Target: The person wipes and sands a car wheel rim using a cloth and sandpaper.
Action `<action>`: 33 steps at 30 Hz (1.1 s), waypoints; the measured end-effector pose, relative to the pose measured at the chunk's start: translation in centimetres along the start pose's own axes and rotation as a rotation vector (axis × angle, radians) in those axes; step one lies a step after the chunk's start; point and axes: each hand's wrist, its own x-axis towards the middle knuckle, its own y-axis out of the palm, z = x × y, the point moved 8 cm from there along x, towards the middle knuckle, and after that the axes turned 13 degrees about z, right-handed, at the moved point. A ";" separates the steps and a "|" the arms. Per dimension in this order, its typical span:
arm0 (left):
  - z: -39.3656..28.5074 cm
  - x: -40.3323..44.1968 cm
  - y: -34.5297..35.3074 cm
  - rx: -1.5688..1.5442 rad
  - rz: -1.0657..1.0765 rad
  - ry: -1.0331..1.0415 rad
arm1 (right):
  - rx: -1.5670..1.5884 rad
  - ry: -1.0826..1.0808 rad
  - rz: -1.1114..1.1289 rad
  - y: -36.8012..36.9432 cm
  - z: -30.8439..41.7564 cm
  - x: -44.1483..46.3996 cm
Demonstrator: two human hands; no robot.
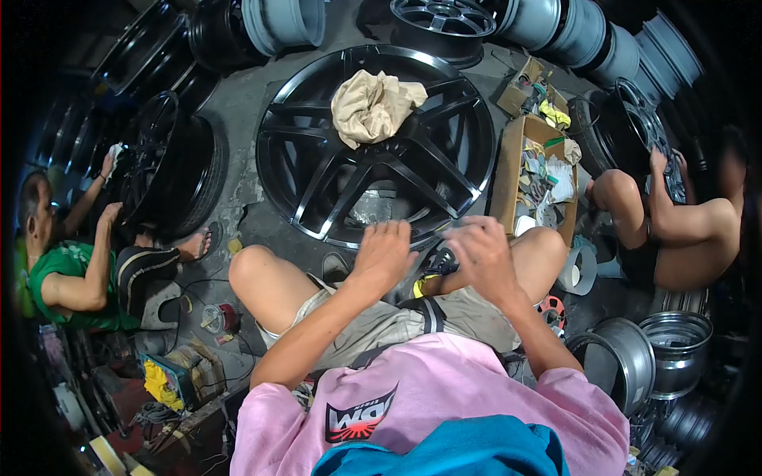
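Observation:
A large black alloy wheel rim with a bright polished edge lies flat on the floor before my knees. On its upper middle sits a crumpled beige cloth. My left hand is over the near edge of the rim, fingers stretched out side by side, with nothing visible in it. To its right, my right hand is raised near the rim's lower right edge, its fingers apart and a little blurred. I see no object in it. Whether either hand touches the rim is not clear.
A cardboard box of pads and scraps stands right of the rim, a smaller box behind it. People sit at left and right, each with hands at a wheel. Grey rims line the back; silver rims stand lower right.

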 end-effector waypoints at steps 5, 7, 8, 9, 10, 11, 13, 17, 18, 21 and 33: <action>-4.2 2.4 -1.7 -0.011 -0.216 0.123 | 0.553 0.396 -0.186 -2.3 -6.8 -1.8; -5.2 2.8 -4.5 -0.297 -0.014 0.327 | 0.755 0.467 -0.284 -1.6 -7.9 -2.1; -4.6 3.2 -6.5 -0.544 0.162 0.287 | 0.752 0.476 -0.261 -1.2 -7.8 -2.0; -3.9 3.1 -9.7 -0.563 -0.024 0.346 | 0.747 0.483 -0.240 -0.8 -7.5 -1.9; -2.3 3.8 -12.5 -0.418 -0.233 0.387 | 0.705 0.485 -0.229 -0.7 -7.0 -1.7; 0.0 5.3 -14.7 -0.390 -0.293 0.302 | 0.706 0.478 -0.233 -0.5 -6.7 -1.8; 5.4 8.6 -18.3 -0.178 -0.495 0.213 | 0.591 0.392 -0.150 0.0 -5.8 -1.3; 14.8 16.3 -15.2 0.073 -0.441 -0.073 | 0.622 0.398 -0.190 0.7 -5.2 -1.7; 15.3 17.1 -14.0 0.110 -0.542 -0.086 | 0.654 0.395 -0.193 0.3 -4.6 -1.6; 14.9 17.9 -10.7 0.126 -0.645 -0.038 | 0.905 0.489 -0.269 2.6 -6.0 -3.1; -4.4 6.6 -6.6 -0.218 -0.326 0.568 | 0.911 0.524 -0.519 0.9 -11.9 -2.0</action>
